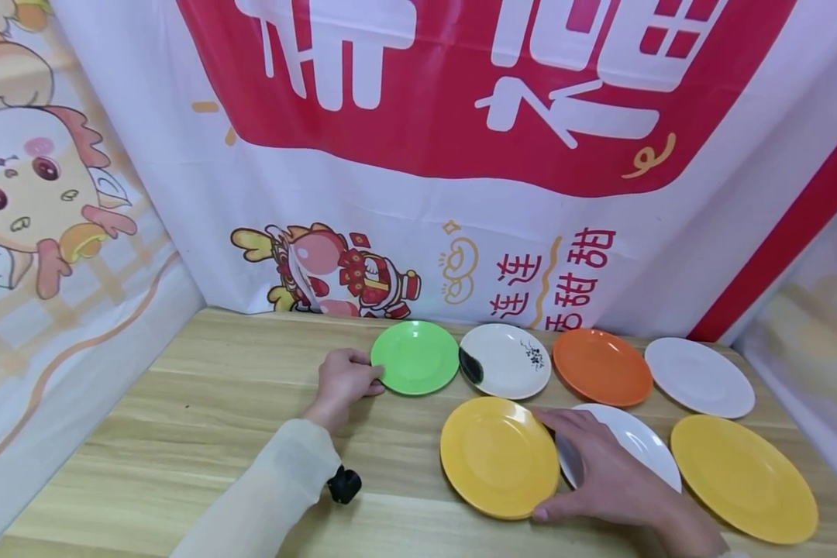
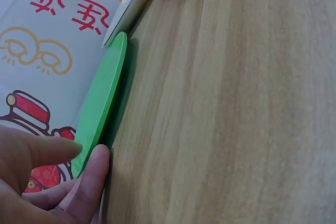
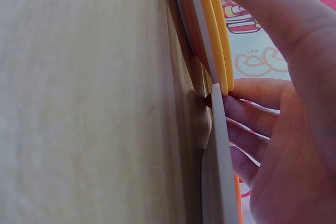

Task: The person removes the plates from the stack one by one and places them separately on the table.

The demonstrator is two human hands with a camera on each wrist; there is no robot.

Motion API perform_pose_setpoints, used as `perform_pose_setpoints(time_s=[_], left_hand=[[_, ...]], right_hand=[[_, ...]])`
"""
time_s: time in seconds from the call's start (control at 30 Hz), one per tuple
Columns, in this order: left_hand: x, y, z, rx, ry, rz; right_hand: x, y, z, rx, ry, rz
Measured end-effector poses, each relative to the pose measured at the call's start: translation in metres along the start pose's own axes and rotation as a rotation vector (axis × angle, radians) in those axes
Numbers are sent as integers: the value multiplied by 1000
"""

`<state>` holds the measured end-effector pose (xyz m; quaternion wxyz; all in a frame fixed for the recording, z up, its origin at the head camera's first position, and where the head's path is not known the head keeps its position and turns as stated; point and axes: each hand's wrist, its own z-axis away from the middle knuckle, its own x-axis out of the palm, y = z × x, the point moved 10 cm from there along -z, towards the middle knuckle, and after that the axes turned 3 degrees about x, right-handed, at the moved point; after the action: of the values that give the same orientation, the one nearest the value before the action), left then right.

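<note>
At the back of the table, my left hand [image 1: 347, 380] pinches the near-left rim of a green plate [image 1: 415, 356]. The left wrist view has the thumb over the green plate [image 2: 102, 98] and fingers at its underside. Nearer the front, my right hand [image 1: 603, 469] grips the right edge of a round yellow plate [image 1: 500, 457], thumb at the near side and fingers at the far side. In the right wrist view the yellow rim [image 3: 215, 35] shows double edges, with a pale edge beside it. A white plate [image 1: 635, 438] lies partly hidden behind the right hand.
Right of the green plate stand a white plate with a dark leaf pattern [image 1: 505, 360], an orange plate [image 1: 603, 367] and a plain white plate [image 1: 700, 377]. A larger yellow oval plate [image 1: 743, 478] lies at front right. Printed cloth [image 1: 418, 186] hangs behind the wooden table [image 1: 202, 418].
</note>
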<state>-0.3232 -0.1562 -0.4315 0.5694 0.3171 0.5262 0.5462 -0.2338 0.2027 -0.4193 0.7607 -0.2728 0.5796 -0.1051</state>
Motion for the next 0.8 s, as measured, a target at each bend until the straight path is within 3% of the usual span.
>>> perform_pose_setpoints(time_s=[0.33,0.53,0.67,0.8], left_hand=[[-8,2,3,-18,-7,19],[-13,10,8,-13,-51,45],[-9,17,17,-1,-115,20],[5,23,31,14,-252,-29]], right_hand=[[-1,0,1,-32,17,9],[0,1,0,-31,16,8],[0,1,1,-35,18,9],[-1,0,1,-42,20,5]])
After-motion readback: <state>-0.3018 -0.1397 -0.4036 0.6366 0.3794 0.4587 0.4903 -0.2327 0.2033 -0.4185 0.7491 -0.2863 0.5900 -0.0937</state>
